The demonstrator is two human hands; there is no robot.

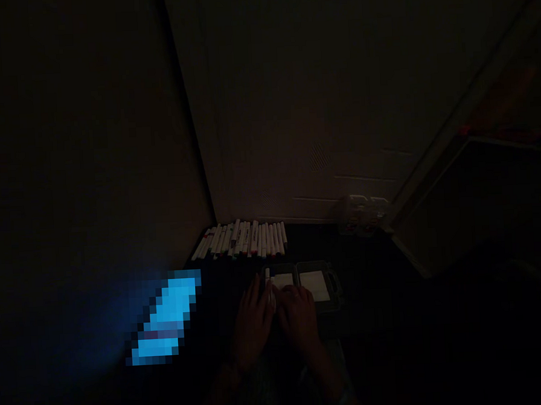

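Note:
The scene is very dark. My left hand point(253, 321) and my right hand point(299, 316) are close together on a dark surface, both around a white marker point(269, 290) held upright between them. Just beyond my right hand lies an open dark case point(333, 284) with two pale compartments. Farther back, a row of several white markers point(243, 239) lies side by side on the surface. Which hand carries the marker's weight is hard to make out.
A bright blue blurred glowing patch point(165, 323) sits to the left of my hands. A pale door or wall panel point(303, 134) rises behind the markers. A small light container point(364, 212) stands at the back right. A dark box shape point(479, 203) fills the right.

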